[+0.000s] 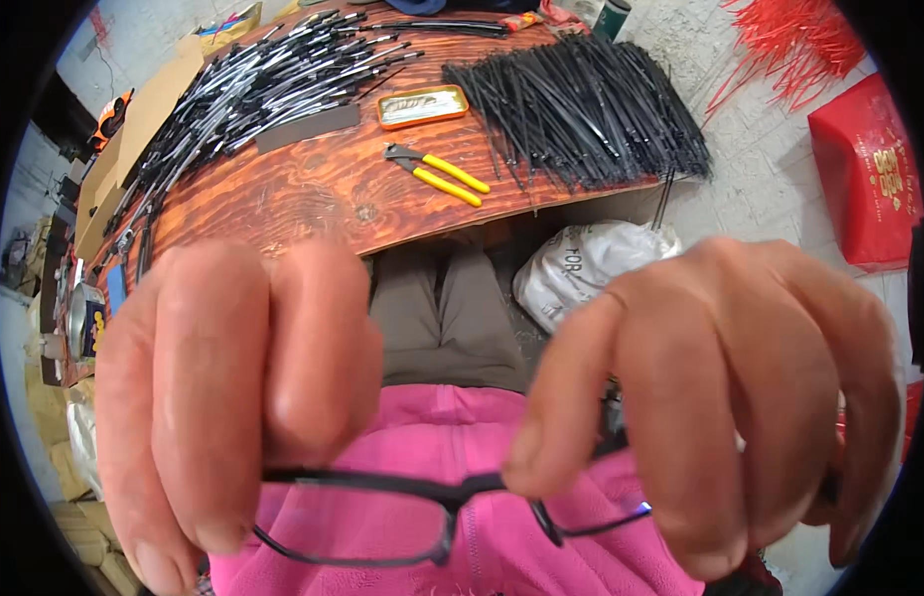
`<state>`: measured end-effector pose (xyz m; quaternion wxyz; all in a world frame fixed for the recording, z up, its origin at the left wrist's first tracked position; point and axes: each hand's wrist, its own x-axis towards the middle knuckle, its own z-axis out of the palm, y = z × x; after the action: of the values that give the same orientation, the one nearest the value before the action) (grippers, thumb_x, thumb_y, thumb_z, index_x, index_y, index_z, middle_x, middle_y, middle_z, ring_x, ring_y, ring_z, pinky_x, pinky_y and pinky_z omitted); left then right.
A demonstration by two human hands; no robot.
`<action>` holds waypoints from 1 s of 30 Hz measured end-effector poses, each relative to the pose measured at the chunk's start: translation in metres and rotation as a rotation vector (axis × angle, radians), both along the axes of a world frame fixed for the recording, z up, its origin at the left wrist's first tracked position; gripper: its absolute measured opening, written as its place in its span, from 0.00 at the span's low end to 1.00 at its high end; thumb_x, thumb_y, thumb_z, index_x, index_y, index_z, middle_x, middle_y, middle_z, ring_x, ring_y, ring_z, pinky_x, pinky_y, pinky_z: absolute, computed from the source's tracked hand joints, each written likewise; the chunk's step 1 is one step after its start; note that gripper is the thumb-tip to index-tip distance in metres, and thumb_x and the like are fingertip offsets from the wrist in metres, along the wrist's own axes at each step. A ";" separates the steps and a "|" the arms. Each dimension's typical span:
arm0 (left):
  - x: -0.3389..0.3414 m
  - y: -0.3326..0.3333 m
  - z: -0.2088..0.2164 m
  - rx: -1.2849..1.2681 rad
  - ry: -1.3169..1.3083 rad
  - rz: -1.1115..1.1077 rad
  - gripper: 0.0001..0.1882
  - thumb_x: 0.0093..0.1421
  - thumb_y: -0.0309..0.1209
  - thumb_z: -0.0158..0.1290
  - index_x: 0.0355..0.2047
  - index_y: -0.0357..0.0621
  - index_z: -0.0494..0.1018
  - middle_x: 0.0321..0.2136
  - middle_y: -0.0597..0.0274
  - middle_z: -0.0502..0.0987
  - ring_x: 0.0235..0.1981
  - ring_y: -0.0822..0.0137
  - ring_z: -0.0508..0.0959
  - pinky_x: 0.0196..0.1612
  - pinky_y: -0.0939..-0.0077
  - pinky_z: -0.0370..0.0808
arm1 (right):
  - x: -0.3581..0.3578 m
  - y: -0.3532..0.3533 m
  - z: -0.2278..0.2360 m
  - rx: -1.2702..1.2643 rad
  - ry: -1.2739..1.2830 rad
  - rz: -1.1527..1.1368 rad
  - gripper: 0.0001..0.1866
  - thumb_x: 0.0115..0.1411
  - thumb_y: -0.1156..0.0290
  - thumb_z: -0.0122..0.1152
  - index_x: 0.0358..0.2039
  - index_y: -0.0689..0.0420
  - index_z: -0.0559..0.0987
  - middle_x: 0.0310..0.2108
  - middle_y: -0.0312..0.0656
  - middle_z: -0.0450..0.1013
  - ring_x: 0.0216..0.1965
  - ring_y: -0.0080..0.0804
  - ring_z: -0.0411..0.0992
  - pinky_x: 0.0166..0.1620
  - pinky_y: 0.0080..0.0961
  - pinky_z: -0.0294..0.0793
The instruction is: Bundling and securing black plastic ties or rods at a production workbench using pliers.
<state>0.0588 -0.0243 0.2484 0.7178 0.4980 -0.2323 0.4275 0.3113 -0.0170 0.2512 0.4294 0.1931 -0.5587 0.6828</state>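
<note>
Close to the camera is a pair of eyeglasses (422, 485) with a dark frame and clear lenses. My left hand (218, 377) grips it at its left end, fingers curled down. On the other side my right hand (710, 387) holds it with the thumb near the bridge and the fingers bent over the right lens. The hands hide both outer ends of the frame. Behind them show my pink top (422, 422) and brown trousers (452, 328). Yellow-handled cutting pliers (440, 176) lie on the table beyond, touched by neither hand.
The wooden table (333, 189) bears a pile of black and silver rods (273, 79), a small open tin (422, 106) and a stack of thin black strips (591, 109). Below it is a white sack (591, 263). To the right are a red bag (864, 189) and red strands (789, 45).
</note>
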 end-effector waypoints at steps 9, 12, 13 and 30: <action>0.049 -0.015 0.030 -0.187 0.153 0.390 0.08 0.50 0.21 0.63 0.17 0.45 0.80 0.20 0.64 0.76 0.20 0.73 0.72 0.28 0.84 0.69 | -0.017 -0.025 -0.031 -0.057 0.018 -0.083 0.03 0.63 0.67 0.59 0.38 0.47 0.79 0.28 0.31 0.73 0.36 0.29 0.73 0.55 0.56 0.55; 0.032 -0.007 0.029 -0.154 0.100 0.489 0.08 0.51 0.22 0.62 0.17 0.45 0.79 0.20 0.65 0.76 0.20 0.73 0.71 0.27 0.84 0.69 | -0.017 -0.028 -0.032 -0.053 -0.005 -0.099 0.03 0.63 0.68 0.59 0.38 0.48 0.79 0.28 0.32 0.72 0.35 0.29 0.72 0.53 0.54 0.55; 0.039 -0.007 0.026 -0.143 0.082 0.525 0.08 0.51 0.22 0.62 0.17 0.45 0.79 0.20 0.65 0.76 0.20 0.73 0.71 0.27 0.84 0.69 | -0.020 -0.022 -0.034 -0.052 -0.014 -0.101 0.03 0.63 0.68 0.59 0.38 0.48 0.79 0.28 0.32 0.72 0.35 0.29 0.72 0.53 0.53 0.56; -0.032 -0.035 0.011 0.042 -0.185 0.944 0.09 0.55 0.26 0.58 0.17 0.45 0.77 0.18 0.67 0.74 0.17 0.76 0.70 0.22 0.86 0.66 | -0.004 -0.041 -0.035 -0.046 -0.113 -0.330 0.04 0.64 0.68 0.58 0.38 0.52 0.77 0.26 0.32 0.71 0.30 0.27 0.70 0.43 0.42 0.61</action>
<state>0.0272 -0.0590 0.2594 0.4116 0.5231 -0.0525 0.7444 0.3077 -0.0576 0.2157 0.5079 0.0501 -0.5903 0.6253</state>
